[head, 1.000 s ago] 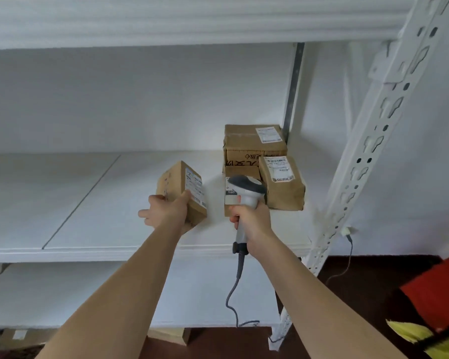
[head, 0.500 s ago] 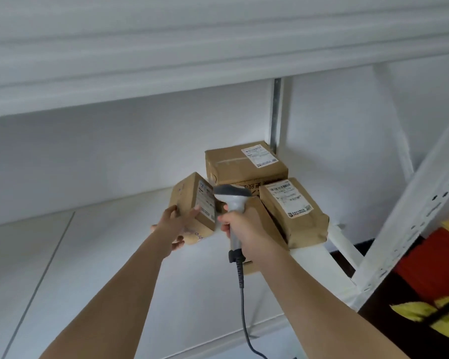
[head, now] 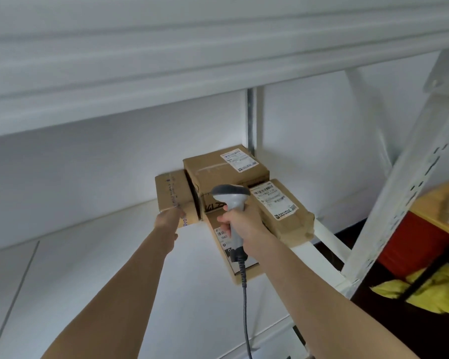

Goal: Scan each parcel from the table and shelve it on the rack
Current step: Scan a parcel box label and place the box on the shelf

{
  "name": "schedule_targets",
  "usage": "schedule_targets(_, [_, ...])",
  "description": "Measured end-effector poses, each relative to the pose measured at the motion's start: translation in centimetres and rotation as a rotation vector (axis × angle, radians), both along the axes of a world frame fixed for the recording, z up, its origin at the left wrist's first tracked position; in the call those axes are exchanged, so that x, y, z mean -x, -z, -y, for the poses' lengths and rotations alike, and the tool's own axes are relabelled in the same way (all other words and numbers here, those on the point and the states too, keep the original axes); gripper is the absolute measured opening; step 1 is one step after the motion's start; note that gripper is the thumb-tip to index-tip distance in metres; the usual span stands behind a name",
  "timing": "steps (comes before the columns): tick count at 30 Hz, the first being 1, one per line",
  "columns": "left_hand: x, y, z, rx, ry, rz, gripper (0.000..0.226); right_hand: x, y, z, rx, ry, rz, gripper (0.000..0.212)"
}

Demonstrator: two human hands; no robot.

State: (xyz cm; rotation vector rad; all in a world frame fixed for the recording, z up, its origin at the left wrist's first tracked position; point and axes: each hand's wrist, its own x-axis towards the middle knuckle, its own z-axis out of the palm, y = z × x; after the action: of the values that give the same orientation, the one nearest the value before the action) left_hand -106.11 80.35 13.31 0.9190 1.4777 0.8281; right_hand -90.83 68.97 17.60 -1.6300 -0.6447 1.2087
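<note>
Four brown parcels [head: 226,169] sit shelved as our left hand [head: 167,218] pushes one [head: 173,193], fingers hidden, while our right hand [head: 240,222] clutches the scanner [head: 231,196] above a label [head: 224,237] reading "060".

Small brown parcel [head: 173,194]: cardboard box with tape along its top, set on the white rack shelf [head: 109,255] at the tips of the left hand's fingers [head: 166,218], its right side touching the large labelled parcel [head: 224,168]. Flat parcel [head: 230,251]: lies under the scanner [head: 231,200], below the right hand's fingers [head: 224,220]. Padded labelled parcel [head: 283,211]: just right of those fingers.
</note>
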Motion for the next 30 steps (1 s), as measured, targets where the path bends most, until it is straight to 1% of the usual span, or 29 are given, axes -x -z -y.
schedule_targets(1, [-0.3,0.0,0.1,0.005,0.048,0.013,0.027,-0.3,0.0,0.2,-0.017,0.009,-0.006,0.013])
schedule_targets(3, [-0.9,0.2,0.2,0.013,0.128,0.025,0.049,-0.9,-0.1,1.1,-0.046,0.019,-0.053,0.021])
schedule_targets(4, [-1.2,0.5,0.2,0.007,0.153,0.017,0.056,-1.3,-0.1,1.5,-0.054,0.024,-0.058,0.025])
schedule_targets(5, [-1.4,0.7,0.3,-0.015,0.143,-0.002,0.057,-1.6,-0.1,2.0,-0.06,0.028,-0.051,0.027])
schedule_targets(6, [-1.6,0.9,0.2,-0.071,0.078,-0.029,0.053,-1.8,-0.1,2.3,-0.061,0.03,-0.041,0.029])
schedule_targets(8, [-2.0,0.6,0.1,-0.186,-0.127,-0.135,0.038,-2.2,-0.4,3.1,-0.072,0.048,-0.051,0.031])
schedule_targets(9, [-2.1,0.5,0.0,-0.196,-0.17,-0.158,0.034,-2.4,-0.5,3.4,-0.08,0.063,-0.061,0.029])
schedule_targets(10, [-2.3,0.4,-0.1,-0.158,-0.159,-0.126,0.038,-2.6,-0.6,3.8,-0.08,0.075,-0.057,0.027])
schedule_targets(12, [-2.5,0.4,-0.4,-0.063,-0.028,-0.013,0.051,-2.8,-1.0,4.5,-0.091,0.094,-0.066,0.024])
schedule_targets(14, [-2.9,0.3,0.2,-0.043,0.083,-0.031,0.058,-2.8,-1.3,5.3,-0.114,0.101,-0.072,0.022])
schedule_targets(16, [-3.4,0.3,1.5,-0.076,0.011,-0.058,0.048,-2.9,-1.3,6.3,-0.134,0.118,-0.068,0.022])
schedule_targets(18, [-4.0,0.0,4.0,-0.127,-0.111,-0.016,0.032,-2.9,-1.5,7.6,-0.146,0.13,-0.076,0.023])
schedule_targets(20, [-4.8,-0.3,6.9,-0.184,-0.169,0.013,0.033,-3.0,-1.8,9.2,-0.153,0.126,-0.075,0.022])
schedule_targets(22, [-5.7,-0.4,9.8,-0.235,-0.185,-0.014,0.036,-3.4,-2.2,11.3,-0.177,0.128,-0.058,0.02])
schedule_targets(25, [-7.8,-1.4,14.4,-0.319,-0.202,-0.05,0.032,-5.0,-2.6,15.4,-0.22,0.132,-0.01,0.033])
schedule_targets(26, [-8.8,-1.7,16.0,-0.347,-0.195,-0.052,0.03,-5.8,-2.8,17.2,-0.222,0.127,-0.004,0.034])
schedule_targets(28, [-11.3,-2.3,19.3,-0.398,-0.165,-0.057,0.027,-7.8,-3.3,21.3,-0.209,0.131,-0.004,0.024])
schedule_targets(30, [-14.5,-2.6,22.7,-0.442,-0.122,-0.059,0.023,-10.4,-3.5,26.0,-0.206,0.186,-0.004,0.022])
